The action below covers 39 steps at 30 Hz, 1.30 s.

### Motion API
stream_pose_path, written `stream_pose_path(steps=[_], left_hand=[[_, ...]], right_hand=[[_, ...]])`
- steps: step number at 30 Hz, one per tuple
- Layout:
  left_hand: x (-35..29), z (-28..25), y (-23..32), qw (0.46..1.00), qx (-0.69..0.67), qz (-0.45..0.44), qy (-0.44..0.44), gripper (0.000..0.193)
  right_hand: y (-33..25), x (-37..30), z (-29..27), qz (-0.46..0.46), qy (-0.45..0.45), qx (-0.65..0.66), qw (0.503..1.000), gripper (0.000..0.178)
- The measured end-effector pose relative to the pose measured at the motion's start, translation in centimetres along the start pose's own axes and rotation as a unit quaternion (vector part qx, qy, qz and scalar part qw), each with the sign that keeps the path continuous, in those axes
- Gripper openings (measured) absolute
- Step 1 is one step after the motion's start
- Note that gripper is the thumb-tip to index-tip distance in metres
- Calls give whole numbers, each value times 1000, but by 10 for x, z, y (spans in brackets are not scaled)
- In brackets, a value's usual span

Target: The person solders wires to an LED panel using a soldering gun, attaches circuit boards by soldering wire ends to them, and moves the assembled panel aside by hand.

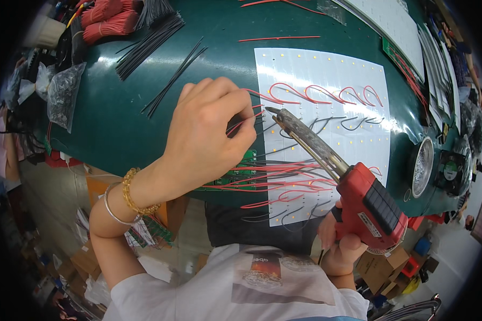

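Note:
My left hand (209,128) is over the upper left of a white panel (326,67) dotted with small yellow LEDs. Its thumb and fingers pinch a red wire (235,127), whose end reaches the panel's left edge. My right hand (341,251) grips a red soldering gun (370,211), partly hiding my fingers. The gun's dark tip (273,110) is beside that wire end; whether they touch is unclear. Looped red wires (316,96) and black wires (353,124) stand along the panel. More red and black wires cross its lower left, over green circuit boards (249,160).
Bundles of red wires (110,24) and black wires (150,48) lie at the far left of the green table (219,32). A clear plastic bag (67,99) is at the left edge. To the right are a round metal dish (422,167), a black fan (449,172) and stacked white panels (388,29).

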State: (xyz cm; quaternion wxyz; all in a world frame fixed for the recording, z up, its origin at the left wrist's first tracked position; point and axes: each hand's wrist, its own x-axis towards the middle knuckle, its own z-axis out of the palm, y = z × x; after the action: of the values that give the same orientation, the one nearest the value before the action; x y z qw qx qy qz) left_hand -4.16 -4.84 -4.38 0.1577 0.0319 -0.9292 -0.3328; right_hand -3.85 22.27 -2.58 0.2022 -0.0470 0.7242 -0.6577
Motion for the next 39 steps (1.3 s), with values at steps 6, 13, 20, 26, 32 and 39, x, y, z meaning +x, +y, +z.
stream_pose_path(steps=[6,13,20,26,32,39], left_hand=[[4,-2,4,1000,14,-4,-16,9],[5,0,3,1000,6,-5,-15,9],[2,-5,2,999,29,-18,-27,9],[1,-37,12,996,56,76,11,12],[-33,-50,30,972,129,90,-173,18],[-36,-46,37,953,198,76,-217,23]], right_hand=[[30,-7,-25,-60,-6,-103,993,80],[10,-7,-8,-30,11,-22,999,83],[18,-9,-16,-26,-27,39,999,87],[9,-16,-13,-66,13,82,994,83],[11,-18,-22,-117,15,119,986,76],[19,-23,-33,-121,-22,127,984,76]])
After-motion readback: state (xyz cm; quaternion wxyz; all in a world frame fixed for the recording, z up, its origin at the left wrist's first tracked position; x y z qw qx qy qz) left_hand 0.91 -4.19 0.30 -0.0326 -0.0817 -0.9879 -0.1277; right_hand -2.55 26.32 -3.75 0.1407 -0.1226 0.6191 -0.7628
